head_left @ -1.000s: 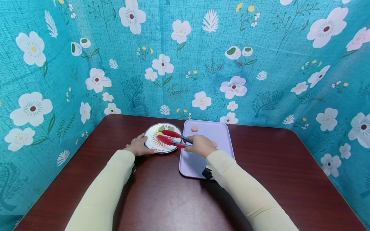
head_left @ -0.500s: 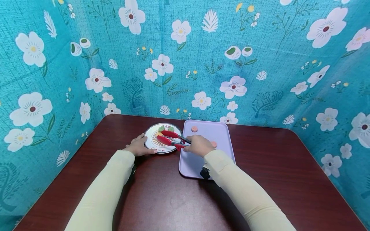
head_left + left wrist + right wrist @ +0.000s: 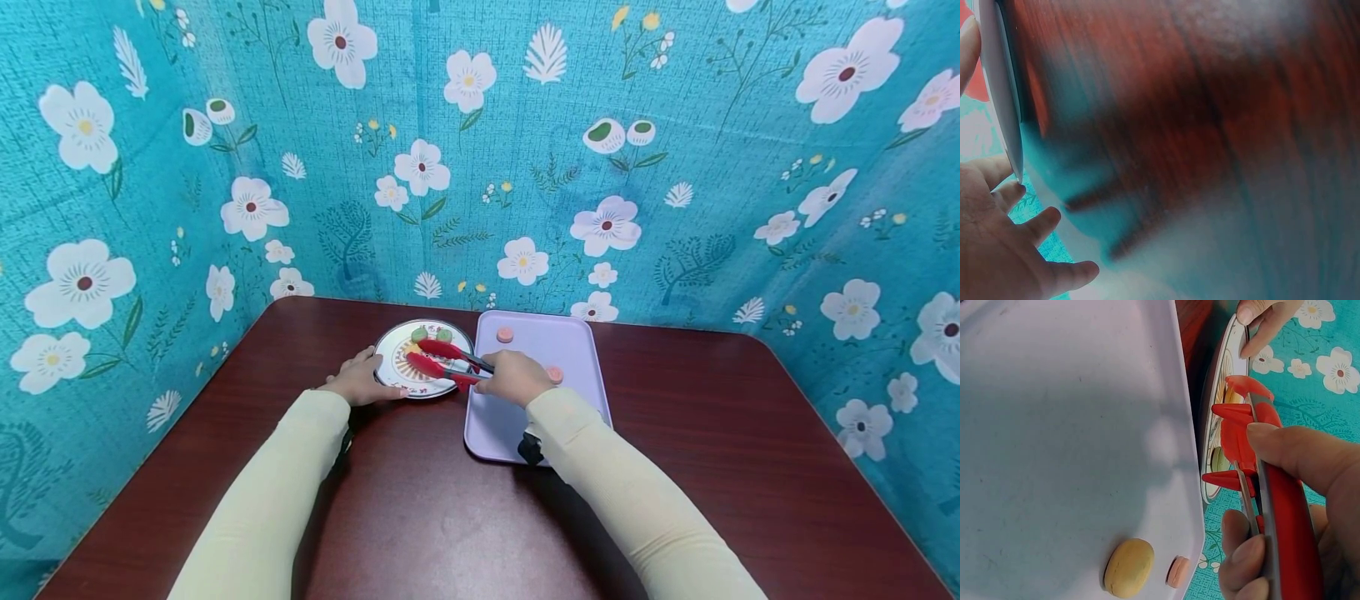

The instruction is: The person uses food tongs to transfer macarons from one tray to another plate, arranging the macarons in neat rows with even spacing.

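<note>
In the head view my left hand (image 3: 360, 380) holds the left rim of a round patterned plate (image 3: 388, 367), with thumb and fingers spread along its edge. My right hand (image 3: 517, 378) grips red-headed tongs (image 3: 438, 367) that reach over the plate from the right. A yellow piece (image 3: 413, 348) is beside the tong heads; I cannot tell whether they pinch it. Two green macarons (image 3: 444, 336) lie at the plate's far side. In the right wrist view the thumb presses the tongs' red handle (image 3: 1291, 525), while fingers curl under the other arm.
A lavender tray (image 3: 498, 425) stands right of the plate, below my right hand. Two pink macarons (image 3: 505, 335) lie on it; the nearer looks tan in the right wrist view. A blue floral curtain (image 3: 480, 167) hangs behind the dark wooden table (image 3: 427, 517).
My right hand and the tongs have shifted slightly left, uncovering more of the nearer pink macaron. The green macarons show more fully. My left hand and the plate have stayed put.
</note>
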Demonstrator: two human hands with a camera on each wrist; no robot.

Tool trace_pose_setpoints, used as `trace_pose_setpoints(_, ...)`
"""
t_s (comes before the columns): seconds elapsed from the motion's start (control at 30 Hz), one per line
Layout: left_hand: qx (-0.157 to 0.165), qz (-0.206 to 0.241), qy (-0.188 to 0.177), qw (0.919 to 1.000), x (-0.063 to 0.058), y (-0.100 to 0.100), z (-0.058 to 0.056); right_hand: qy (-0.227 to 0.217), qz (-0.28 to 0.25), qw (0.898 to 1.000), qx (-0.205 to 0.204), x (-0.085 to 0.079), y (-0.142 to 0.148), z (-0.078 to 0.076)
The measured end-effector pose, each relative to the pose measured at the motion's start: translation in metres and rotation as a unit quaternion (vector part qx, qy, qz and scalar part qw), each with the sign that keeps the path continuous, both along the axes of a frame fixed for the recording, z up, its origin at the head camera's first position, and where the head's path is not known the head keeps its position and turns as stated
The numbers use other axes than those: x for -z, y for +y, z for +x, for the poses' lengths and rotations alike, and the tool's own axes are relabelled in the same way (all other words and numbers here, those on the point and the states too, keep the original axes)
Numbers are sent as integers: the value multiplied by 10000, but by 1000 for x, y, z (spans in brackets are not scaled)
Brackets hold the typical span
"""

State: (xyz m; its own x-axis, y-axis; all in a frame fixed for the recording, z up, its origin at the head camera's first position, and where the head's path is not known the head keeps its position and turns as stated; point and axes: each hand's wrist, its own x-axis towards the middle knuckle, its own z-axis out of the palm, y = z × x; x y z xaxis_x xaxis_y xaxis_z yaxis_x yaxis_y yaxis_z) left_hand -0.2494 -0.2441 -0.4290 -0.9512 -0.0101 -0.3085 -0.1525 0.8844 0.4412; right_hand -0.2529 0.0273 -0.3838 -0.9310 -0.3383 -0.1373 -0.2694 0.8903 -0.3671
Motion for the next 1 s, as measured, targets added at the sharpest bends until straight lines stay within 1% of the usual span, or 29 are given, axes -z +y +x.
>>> trace_pose_setpoints(0.6,39,-70,19,10000,-1,2,0,53,124,9999,-62,0,-2,-2)
trace_pose_setpoints(1.0,53,-118,-29,9999,-2,2,0,21,63,10000,-36,1,-2,-2)
